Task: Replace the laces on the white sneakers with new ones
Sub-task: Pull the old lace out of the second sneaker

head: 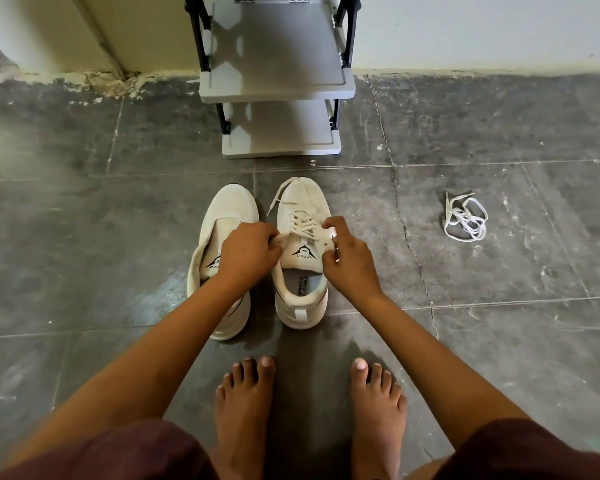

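Sneakers: 2 white ones, side by side below the grey shelf rack (278, 81). Laced sneaker (300, 251) sits right of the unlaced sneaker (222, 258), partly hidden by the left hand (248, 252) pinching lace; the right hand (349, 261) pinches too. 1 loose lace (465, 218) lies well right, open floor around.

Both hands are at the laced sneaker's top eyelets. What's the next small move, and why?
Probably pull the lace out of the top eyelets of the right-hand sneaker: left hand and right hand already pinch there, it is laced, and the left-hand sneaker shows none.
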`<state>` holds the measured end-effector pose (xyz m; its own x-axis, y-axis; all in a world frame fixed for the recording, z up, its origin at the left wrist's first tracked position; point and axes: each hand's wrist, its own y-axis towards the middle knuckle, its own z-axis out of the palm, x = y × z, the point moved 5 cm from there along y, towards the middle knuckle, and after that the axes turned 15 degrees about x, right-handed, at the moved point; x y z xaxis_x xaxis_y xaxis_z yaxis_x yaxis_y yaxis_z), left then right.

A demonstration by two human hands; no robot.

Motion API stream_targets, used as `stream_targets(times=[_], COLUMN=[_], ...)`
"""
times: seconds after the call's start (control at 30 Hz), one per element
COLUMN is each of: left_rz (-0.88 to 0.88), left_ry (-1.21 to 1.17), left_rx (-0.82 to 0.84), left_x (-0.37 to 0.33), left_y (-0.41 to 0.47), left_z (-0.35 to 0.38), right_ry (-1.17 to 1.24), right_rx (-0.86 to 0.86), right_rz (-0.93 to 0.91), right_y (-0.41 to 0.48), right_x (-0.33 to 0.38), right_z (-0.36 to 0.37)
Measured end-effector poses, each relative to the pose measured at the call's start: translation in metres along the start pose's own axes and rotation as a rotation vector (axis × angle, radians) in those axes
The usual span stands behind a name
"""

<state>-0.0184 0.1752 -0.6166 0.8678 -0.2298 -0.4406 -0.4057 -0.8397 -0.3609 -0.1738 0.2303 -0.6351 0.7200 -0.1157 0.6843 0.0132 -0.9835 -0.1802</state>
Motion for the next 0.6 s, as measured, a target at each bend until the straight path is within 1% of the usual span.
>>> stream_targets(times=[0.1, 0.17, 0.2, 0.23, 0.27, 0.37, 0.4, 0.43, 0.47, 0.5, 0.6], left_rz=[0.018, 0.034, 0.040, 0.041, 0.038, 0.031, 0.029, 0.028, 0.030, 0.034, 0.044], left_ry=[0.016, 0.064, 0.093, 0.109, 0.117, 0.139, 0.147, 0.147, 0.137, 0.121, 0.093], left_rx=[0.005, 0.018, 0.028, 0.039, 0.048, 0.065, 0.070, 0.073, 0.073, 0.069, 0.057], left_x=[-0.003, -0.006, -0.007, -0.009, -0.010, -0.013, -0.013, -0.013, -0.013, -0.012, -0.010], left_y=[-0.002, -0.002, -0.002, -0.001, 0.000, 0.002, 0.002, 0.003, 0.003, 0.004, 0.004], left_z=[0.001, 0.003, 0.004, 0.006, 0.006, 0.008, 0.008, 0.009, 0.009, 0.009, 0.008], right_ry=[-0.218, -0.306, -0.288, -0.210, -0.080, 0.400, 0.481, 0.486, 0.408, 0.251, -0.362], right_rx=[0.124, 0.127, 0.121, 0.116, 0.116, 0.120, 0.128, 0.146, 0.162, 0.170, 0.191], right_rz=[0.008, 0.033, 0.052, 0.080, 0.121, 0.220, 0.229, 0.225, 0.198, 0.150, 0.010], right_y=[0.006, 0.008, 0.011, 0.015, 0.021, 0.038, 0.039, 0.038, 0.037, 0.036, 0.031], right_x=[0.004, 0.006, 0.007, 0.007, 0.008, 0.006, 0.006, 0.006, 0.006, 0.007, 0.015], right_z=[0.004, 0.005, 0.006, 0.007, 0.009, 0.012, 0.011, 0.010, 0.007, 0.002, -0.004])
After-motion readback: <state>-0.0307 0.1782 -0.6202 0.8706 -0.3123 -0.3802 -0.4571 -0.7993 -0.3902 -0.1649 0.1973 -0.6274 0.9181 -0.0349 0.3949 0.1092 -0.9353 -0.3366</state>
